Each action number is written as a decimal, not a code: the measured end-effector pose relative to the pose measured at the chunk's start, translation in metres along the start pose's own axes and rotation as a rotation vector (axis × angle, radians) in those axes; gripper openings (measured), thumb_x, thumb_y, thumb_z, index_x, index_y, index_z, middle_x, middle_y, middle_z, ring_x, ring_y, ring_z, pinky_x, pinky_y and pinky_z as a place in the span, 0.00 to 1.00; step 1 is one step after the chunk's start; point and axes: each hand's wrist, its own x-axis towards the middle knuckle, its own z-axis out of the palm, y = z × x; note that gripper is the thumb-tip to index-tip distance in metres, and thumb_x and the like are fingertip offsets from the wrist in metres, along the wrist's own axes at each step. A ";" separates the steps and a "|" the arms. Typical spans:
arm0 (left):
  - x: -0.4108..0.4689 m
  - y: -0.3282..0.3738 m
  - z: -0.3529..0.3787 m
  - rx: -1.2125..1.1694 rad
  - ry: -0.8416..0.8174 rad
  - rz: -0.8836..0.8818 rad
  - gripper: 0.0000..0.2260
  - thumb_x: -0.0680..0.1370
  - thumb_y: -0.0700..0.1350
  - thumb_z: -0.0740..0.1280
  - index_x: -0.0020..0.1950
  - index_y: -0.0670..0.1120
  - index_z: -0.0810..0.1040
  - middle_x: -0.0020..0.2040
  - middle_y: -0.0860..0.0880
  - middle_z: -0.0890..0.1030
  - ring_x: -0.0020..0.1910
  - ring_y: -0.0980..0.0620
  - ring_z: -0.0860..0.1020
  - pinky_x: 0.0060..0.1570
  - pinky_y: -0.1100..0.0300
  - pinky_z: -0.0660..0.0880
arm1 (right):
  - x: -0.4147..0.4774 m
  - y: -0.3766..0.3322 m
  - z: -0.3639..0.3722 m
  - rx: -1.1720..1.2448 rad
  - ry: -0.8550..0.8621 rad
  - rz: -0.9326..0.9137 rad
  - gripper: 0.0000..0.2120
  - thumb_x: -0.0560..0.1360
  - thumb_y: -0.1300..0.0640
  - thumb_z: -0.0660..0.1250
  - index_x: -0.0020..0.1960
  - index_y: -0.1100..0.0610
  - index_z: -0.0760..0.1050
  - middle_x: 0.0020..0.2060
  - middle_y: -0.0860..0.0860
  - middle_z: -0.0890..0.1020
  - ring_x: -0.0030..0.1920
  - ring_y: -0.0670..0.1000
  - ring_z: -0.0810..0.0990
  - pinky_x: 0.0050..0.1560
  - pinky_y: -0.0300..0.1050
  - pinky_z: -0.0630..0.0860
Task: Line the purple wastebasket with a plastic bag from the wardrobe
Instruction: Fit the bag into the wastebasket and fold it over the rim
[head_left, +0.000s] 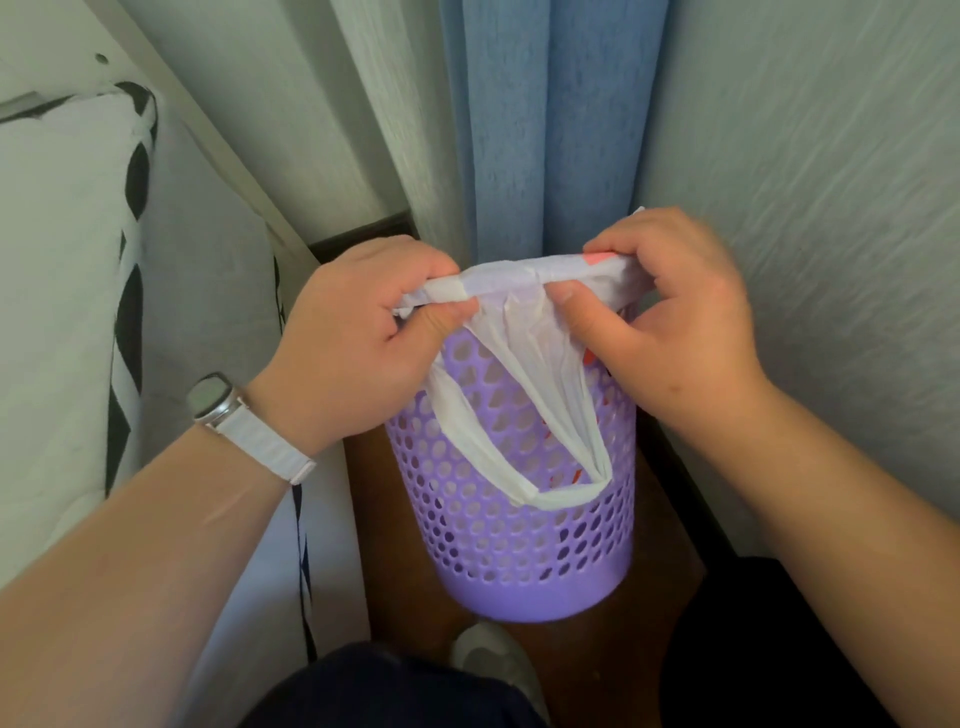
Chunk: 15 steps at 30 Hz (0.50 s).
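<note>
The purple wastebasket (519, 561), perforated with round holes, stands on the dark wood floor in a narrow gap. A white plastic bag (524, 283) with red print is stretched over its near rim; one bag handle loop (550, 493) hangs down the basket's outer front wall. My left hand (358, 338) pinches the bag edge at the rim's left side. My right hand (675, 322) pinches the bag edge at the right side. The basket's inside is hidden behind my hands.
A white bed with a black-and-white patterned cover (78, 312) runs along the left. A blue curtain (540, 130) hangs behind the basket and a pale wall (831, 208) closes the right side. My foot in a white slipper (493, 665) is just in front of the basket.
</note>
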 end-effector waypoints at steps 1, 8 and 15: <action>0.000 0.000 -0.001 -0.009 0.008 -0.005 0.11 0.77 0.49 0.63 0.44 0.41 0.78 0.37 0.51 0.75 0.38 0.55 0.72 0.40 0.62 0.67 | 0.001 0.000 0.000 -0.001 0.006 -0.010 0.16 0.73 0.45 0.70 0.46 0.60 0.79 0.42 0.53 0.80 0.44 0.56 0.78 0.48 0.57 0.73; -0.001 0.002 -0.002 -0.072 0.005 -0.015 0.11 0.77 0.47 0.63 0.43 0.39 0.77 0.37 0.49 0.75 0.37 0.53 0.72 0.40 0.66 0.67 | -0.003 -0.003 -0.002 0.095 0.048 0.183 0.15 0.71 0.47 0.68 0.44 0.59 0.75 0.40 0.53 0.78 0.41 0.52 0.75 0.44 0.49 0.71; 0.003 0.014 -0.007 0.088 -0.120 0.115 0.15 0.76 0.51 0.64 0.58 0.44 0.79 0.48 0.48 0.82 0.47 0.48 0.78 0.48 0.54 0.73 | -0.009 -0.009 0.006 0.032 0.052 0.107 0.14 0.69 0.48 0.71 0.41 0.58 0.73 0.36 0.50 0.73 0.38 0.54 0.72 0.40 0.51 0.68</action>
